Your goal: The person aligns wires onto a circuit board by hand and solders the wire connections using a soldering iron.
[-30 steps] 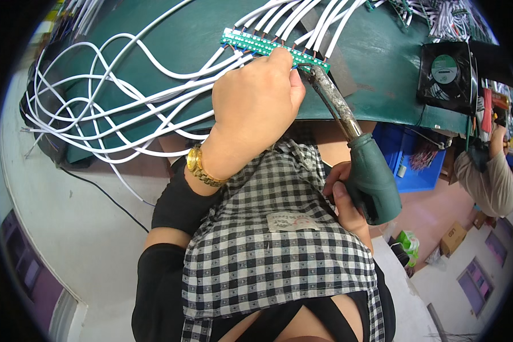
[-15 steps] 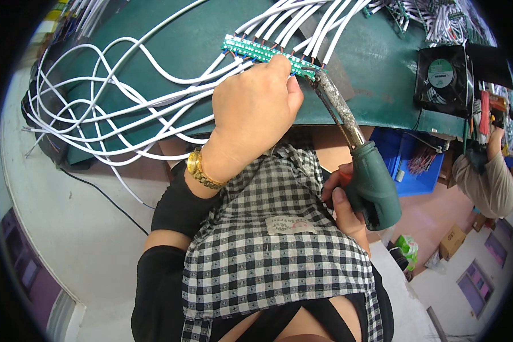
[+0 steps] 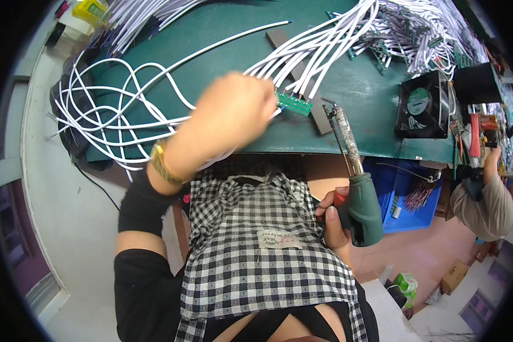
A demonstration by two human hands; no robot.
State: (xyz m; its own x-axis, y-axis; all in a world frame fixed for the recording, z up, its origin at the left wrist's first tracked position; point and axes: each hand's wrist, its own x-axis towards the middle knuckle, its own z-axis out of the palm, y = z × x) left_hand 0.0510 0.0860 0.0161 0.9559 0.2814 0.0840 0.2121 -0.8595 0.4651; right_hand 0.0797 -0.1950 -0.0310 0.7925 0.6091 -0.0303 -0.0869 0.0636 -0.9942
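My left hand (image 3: 231, 117), smeared by motion and wearing a gold watch at the wrist, covers most of a narrow green circuit board (image 3: 295, 104). Its fingers cannot be made out clearly; only the board's right end shows past them. White cables (image 3: 302, 54) run from the board's far side, others from its near side. In my right hand (image 3: 335, 223) is a soldering gun (image 3: 363, 208) with a dark green body, a red trigger and a worn metal barrel. Its bent tip points up, just right of the board and apart from it.
A dark flat bar (image 3: 321, 118) lies under the cables on the green tabletop (image 3: 365, 131). Loose white cables (image 3: 102, 122) loop at left. More wired boards (image 3: 410, 34) are heaped far right, near a black fan (image 3: 424, 108). Below stands a blue bin (image 3: 419, 211); another person (image 3: 484, 199) is at right.
The soldering gun's tip has come away from the board's right end. My left hand has shifted along the board and blurred. The whole view has shifted, showing more of the table's far side.
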